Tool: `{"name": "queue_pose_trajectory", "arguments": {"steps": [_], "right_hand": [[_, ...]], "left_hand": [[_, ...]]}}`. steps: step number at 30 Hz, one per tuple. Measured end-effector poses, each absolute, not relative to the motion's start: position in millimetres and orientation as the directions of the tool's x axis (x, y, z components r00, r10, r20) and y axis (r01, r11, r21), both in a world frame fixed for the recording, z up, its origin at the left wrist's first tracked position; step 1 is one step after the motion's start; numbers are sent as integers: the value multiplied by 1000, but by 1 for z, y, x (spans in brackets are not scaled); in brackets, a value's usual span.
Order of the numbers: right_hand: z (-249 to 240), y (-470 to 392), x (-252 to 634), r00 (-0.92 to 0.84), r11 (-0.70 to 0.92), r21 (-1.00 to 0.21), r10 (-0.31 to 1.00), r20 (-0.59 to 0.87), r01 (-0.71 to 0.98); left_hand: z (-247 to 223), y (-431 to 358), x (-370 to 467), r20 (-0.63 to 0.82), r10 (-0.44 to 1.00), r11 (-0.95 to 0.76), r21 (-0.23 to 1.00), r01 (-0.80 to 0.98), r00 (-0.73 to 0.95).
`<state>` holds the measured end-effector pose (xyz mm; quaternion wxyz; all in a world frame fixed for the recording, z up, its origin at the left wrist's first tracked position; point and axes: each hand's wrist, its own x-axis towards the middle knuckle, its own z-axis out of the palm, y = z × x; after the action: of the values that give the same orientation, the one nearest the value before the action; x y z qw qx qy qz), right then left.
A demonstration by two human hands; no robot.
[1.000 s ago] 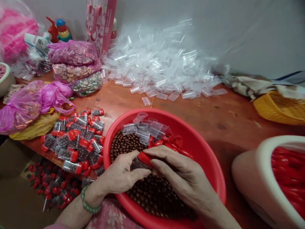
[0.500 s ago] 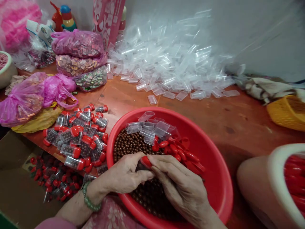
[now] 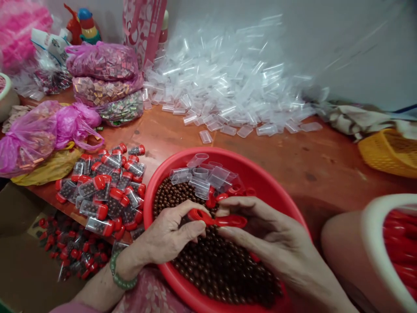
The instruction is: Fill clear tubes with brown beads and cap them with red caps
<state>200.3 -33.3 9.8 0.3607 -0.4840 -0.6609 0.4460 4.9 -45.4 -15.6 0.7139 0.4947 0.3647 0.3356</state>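
Observation:
Over a red basin (image 3: 260, 174), my left hand (image 3: 172, 234) pinches one end of a red plastic cap (image 3: 233, 221). That end is ring-shaped, and the other end stretches toward my right hand (image 3: 270, 230). My right fingers and thumb close around this far end. Whether a clear tube sits in my left palm is hidden. Below both hands lie many brown beads (image 3: 224, 269), like small round candies. Clear empty tubes (image 3: 218, 177) rest on the beads at the back of the basin, with loose red caps (image 3: 211, 198) beside them.
Filled red-capped tubes (image 3: 94, 187) are piled left of the basin, with more in a box (image 3: 19, 243) below. A heap of clear tubes (image 3: 228, 87) lies along the wall. Tied pink bags (image 3: 104, 61) stand back left. A pale bucket (image 3: 348, 243) of red pieces and a yellow basket (image 3: 387, 152) are right.
The filled red-capped tube between my hands has gone from sight. A spread-out red cap is now held there. My right hand has moved slightly right, uncovering more beads.

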Motion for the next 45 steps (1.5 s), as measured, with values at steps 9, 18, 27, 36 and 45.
{"name": "queue_pose_trajectory", "arguments": {"steps": [9, 18, 27, 36, 45], "right_hand": [[0, -41, 184, -436, 539, -648, 836, 333, 538], [-9, -43, 166, -560, 670, -209, 722, 406, 712], [-12, -42, 158, -640, 711, -5, 636, 432, 703], [-14, -38, 160, -610, 768, -140, 592, 526, 625], [-19, -45, 162, -556, 694, -189, 686, 470, 695]], "left_hand": [[-15, -44, 4, -243, 803, 348, 932, -97, 545], [-21, -45, 7, -291, 799, 456, 864, -214, 527], [-16, -45, 9, -212, 864, 364, 889, -277, 457], [-16, -48, 11, -262, 810, 472, 822, -319, 524], [-25, -45, 9, -253, 816, 500, 760, -415, 519]]}}
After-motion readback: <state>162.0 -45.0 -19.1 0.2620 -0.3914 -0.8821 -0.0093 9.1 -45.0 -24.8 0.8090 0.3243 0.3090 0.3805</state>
